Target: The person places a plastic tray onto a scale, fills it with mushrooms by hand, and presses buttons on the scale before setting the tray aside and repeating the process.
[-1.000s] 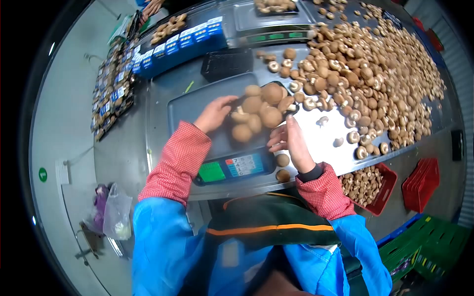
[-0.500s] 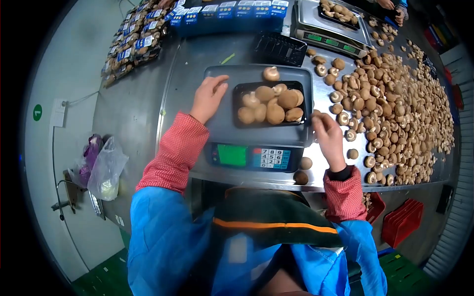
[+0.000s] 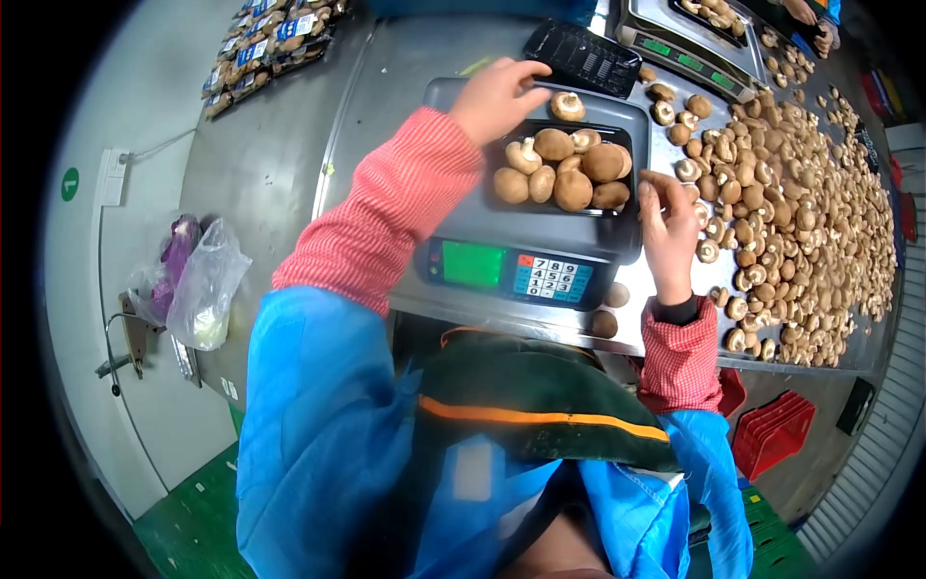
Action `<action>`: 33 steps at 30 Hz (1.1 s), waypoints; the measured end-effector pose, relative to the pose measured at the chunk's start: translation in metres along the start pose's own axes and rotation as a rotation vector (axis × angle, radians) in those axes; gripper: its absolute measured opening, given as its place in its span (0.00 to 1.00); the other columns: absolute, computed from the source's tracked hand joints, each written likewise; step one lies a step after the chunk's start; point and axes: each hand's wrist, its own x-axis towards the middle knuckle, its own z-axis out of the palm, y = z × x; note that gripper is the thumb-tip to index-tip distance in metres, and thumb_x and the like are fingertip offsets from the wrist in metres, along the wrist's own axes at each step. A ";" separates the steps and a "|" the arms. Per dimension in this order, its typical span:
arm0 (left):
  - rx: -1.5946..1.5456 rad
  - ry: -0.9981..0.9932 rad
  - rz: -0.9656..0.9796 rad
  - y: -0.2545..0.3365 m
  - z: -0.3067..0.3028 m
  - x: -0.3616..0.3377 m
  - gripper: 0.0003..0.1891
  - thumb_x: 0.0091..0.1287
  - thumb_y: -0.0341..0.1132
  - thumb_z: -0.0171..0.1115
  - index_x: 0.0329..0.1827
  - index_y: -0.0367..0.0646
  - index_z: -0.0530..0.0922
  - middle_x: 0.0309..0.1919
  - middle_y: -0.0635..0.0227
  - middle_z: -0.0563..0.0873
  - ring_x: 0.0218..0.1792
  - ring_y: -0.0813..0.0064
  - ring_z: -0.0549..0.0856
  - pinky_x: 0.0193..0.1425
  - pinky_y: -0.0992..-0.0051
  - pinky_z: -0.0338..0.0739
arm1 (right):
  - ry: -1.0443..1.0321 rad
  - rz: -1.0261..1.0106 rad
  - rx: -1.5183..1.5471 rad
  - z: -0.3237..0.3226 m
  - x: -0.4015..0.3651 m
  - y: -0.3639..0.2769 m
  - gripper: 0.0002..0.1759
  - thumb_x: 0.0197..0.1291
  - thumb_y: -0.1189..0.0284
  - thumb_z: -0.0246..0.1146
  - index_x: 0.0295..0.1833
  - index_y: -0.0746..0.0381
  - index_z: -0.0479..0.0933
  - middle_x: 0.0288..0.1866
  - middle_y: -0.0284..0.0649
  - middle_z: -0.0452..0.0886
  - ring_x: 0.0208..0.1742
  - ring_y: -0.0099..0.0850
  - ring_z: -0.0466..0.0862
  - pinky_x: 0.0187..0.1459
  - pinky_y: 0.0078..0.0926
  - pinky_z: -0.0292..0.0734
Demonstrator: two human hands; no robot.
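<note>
Right now my left hand (image 3: 497, 96) has its fingers spread, just beside one loose brown mushroom (image 3: 567, 104) on the grey scale plate (image 3: 540, 236), behind the black plastic tray (image 3: 540, 209) heaped with mushrooms (image 3: 572, 188). My right hand (image 3: 668, 227) curls by the tray; I cannot tell if it holds anything. My red checked sleeve (image 3: 405, 193) might bump the heap, and mushrooms could roll off.

Landmark: the scale (image 3: 540, 232). I log its platform as flat grey, its display (image 3: 473, 263) bright green, and its keypad (image 3: 548, 278) blue with white keys. On the scale sits a black tray (image 3: 498, 206). The mushrooms (image 3: 573, 188) inside are tan to mid-brown, with pale stems. Right of the scale, the loose mushrooms (image 3: 801, 193) are the same browns, with cream undersides. Left of the scale, the surface (image 3: 280, 183) is dull silver. The sleeve (image 3: 386, 212) over the scale is a fine red-and-white check. Below the scale are a blue jacket (image 3: 309, 415) and a dark green apron (image 3: 521, 386) with one orange stripe.
</note>
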 end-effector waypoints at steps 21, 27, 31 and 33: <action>0.333 -0.002 0.363 0.078 -0.007 -0.068 0.22 0.56 0.21 0.65 0.55 0.49 0.83 0.44 0.63 0.78 0.44 0.59 0.79 0.49 0.65 0.78 | -0.063 0.274 0.137 -0.038 -0.052 0.019 0.09 0.73 0.69 0.59 0.52 0.60 0.80 0.32 0.35 0.82 0.33 0.21 0.80 0.37 0.22 0.77; 0.214 -0.077 0.265 0.070 -0.001 -0.095 0.30 0.59 0.34 0.72 0.67 0.48 0.77 0.64 0.54 0.75 0.63 0.51 0.74 0.67 0.61 0.73 | -0.169 0.236 0.135 -0.031 -0.052 0.025 0.10 0.75 0.67 0.58 0.53 0.61 0.78 0.35 0.36 0.79 0.37 0.23 0.79 0.43 0.24 0.76; 0.251 0.097 0.175 0.064 -0.006 -0.097 0.42 0.53 0.47 0.77 0.72 0.45 0.72 0.70 0.55 0.71 0.68 0.51 0.71 0.73 0.56 0.64 | -0.077 0.158 0.236 -0.029 -0.048 0.023 0.08 0.71 0.75 0.61 0.48 0.68 0.82 0.32 0.35 0.82 0.30 0.19 0.76 0.33 0.18 0.73; 0.387 0.120 0.202 0.068 0.003 -0.091 0.47 0.50 0.51 0.79 0.74 0.47 0.69 0.70 0.54 0.71 0.69 0.51 0.70 0.74 0.53 0.62 | -0.045 0.015 0.124 -0.023 -0.038 0.025 0.09 0.69 0.74 0.64 0.50 0.67 0.81 0.32 0.36 0.81 0.30 0.21 0.77 0.33 0.20 0.74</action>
